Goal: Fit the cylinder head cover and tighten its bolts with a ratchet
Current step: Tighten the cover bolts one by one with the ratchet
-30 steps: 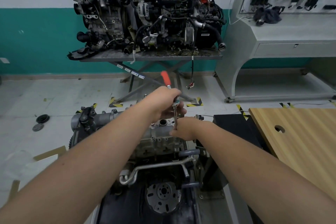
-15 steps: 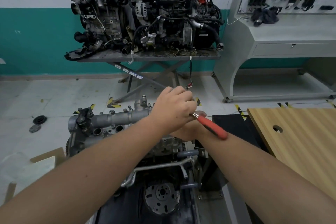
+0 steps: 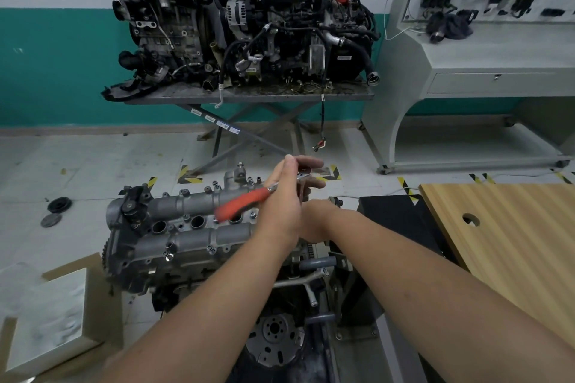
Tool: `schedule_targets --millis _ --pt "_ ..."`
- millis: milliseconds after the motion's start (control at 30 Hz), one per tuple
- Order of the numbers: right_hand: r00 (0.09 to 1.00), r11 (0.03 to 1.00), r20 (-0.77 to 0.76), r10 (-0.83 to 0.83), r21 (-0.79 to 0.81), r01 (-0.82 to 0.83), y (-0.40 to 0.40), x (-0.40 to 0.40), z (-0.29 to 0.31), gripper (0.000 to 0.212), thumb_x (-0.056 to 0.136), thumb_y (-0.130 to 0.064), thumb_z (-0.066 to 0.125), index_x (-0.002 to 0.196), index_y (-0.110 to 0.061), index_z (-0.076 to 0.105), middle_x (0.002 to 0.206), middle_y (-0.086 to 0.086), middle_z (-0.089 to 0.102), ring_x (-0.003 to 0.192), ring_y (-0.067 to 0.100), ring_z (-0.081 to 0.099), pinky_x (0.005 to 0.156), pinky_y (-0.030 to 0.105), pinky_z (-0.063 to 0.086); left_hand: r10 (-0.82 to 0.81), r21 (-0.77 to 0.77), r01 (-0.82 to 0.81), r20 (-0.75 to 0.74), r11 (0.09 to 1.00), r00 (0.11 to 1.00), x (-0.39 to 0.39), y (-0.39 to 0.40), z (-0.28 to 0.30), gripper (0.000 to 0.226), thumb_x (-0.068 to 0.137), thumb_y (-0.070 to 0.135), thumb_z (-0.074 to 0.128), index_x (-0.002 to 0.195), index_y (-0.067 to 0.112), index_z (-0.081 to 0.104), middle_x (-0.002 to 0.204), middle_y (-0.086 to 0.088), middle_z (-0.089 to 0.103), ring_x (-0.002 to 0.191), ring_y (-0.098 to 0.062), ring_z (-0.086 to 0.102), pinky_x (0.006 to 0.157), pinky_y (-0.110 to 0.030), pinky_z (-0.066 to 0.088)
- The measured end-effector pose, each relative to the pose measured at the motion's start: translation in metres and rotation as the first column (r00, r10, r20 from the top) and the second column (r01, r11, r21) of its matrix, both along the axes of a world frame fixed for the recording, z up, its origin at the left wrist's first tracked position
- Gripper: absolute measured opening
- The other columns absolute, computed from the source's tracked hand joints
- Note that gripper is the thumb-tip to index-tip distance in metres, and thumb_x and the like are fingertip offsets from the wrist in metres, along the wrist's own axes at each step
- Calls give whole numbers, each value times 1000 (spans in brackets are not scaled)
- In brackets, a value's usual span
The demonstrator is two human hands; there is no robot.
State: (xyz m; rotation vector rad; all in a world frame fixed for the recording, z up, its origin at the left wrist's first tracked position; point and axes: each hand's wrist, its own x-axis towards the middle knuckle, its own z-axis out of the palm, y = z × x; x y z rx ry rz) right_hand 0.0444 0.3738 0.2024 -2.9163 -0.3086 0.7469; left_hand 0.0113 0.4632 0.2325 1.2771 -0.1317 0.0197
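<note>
Grey tiled floor (image 3: 77,162) (hazard tape marks), teal-banded wall (image 3: 53,65), wooden table (image 3: 513,242).

Single head view — looks forward and down, close over the hands.

Your ratchet (image 3: 249,200) has swung again: a second ago its red handle pointed up and away toward the far engine stand, half a second ago it lay out to the right over your right forearm, and now it reaches left across the cylinder head cover (image 3: 193,221), with your left hand (image 3: 281,205) turned round with it
</note>
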Motion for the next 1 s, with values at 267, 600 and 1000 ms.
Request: schedule_targets --millis 267,600,1000 --pt "998 999 47 42 -36 -40 1 -2 2 36 100 -39 39 74 -17 48 76 0 51 80 22 52 72 33 40 -17 47 36 -358 998 933 30 19 22 26 103 38 48 97 14 56 63 -4 68 60 -23 69 59 -34 56" --pt "997 998 54 52 -21 -51 -2 1 -8 35 99 -42 39 69 -24 35 73 -4 40 85 24 48 73 34 35 -205 909 318 -268 269 941 50 18 75 23 99 23 45 95 7 61 72 -1 73 63 -16 67 59 -28 46" --pt "923 940 178 -342 83 332 6 -18 16 27 103 2 39 90 -21 45 84 -8 39 92 6 49 95 24 38 -491 572 -766 778 295 392 31 17 19 57 90 61 48 59 14 54 67 1 50 62 -21 44 58 -32 33"
